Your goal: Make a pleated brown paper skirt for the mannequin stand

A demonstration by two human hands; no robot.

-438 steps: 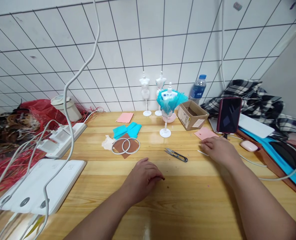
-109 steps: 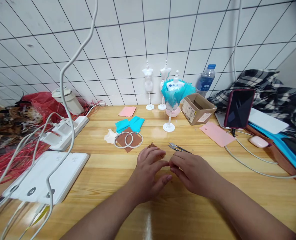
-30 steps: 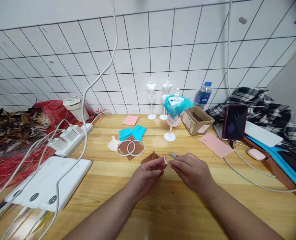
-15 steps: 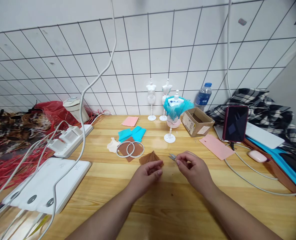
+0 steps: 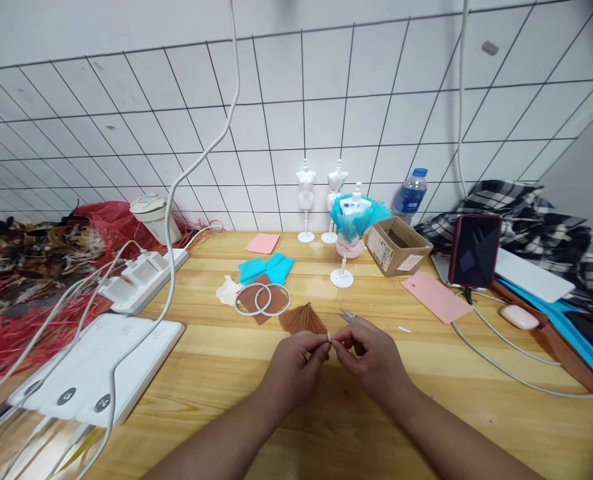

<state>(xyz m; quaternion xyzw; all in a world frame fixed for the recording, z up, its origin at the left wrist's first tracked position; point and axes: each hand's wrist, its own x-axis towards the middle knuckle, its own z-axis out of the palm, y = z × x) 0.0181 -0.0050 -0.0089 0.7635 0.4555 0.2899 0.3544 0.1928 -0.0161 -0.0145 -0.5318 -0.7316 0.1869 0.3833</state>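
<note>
My left hand (image 5: 292, 370) and my right hand (image 5: 371, 360) meet at the middle of the wooden table (image 5: 326, 427), fingertips pinched together on a tiny white piece (image 5: 329, 337). A brown pleated paper fan (image 5: 301, 320) lies flat just beyond my left fingers. The tips of small thread snips (image 5: 347, 315) show behind my right hand. A thin white sliver (image 5: 404, 329) lies on the table to the right.
Two white rings (image 5: 263, 299) rest on brown paper, with teal paper (image 5: 267, 269) behind. Mini mannequins (image 5: 306, 199), one in a teal feather skirt (image 5: 357, 217), a cardboard box (image 5: 397, 247), pink paper (image 5: 436, 297), a phone (image 5: 475, 249), and power strips (image 5: 141, 281) with cables surround the area.
My right hand moved left from the snips to meet my left hand; both now pinch the small white piece in front of the fan.
</note>
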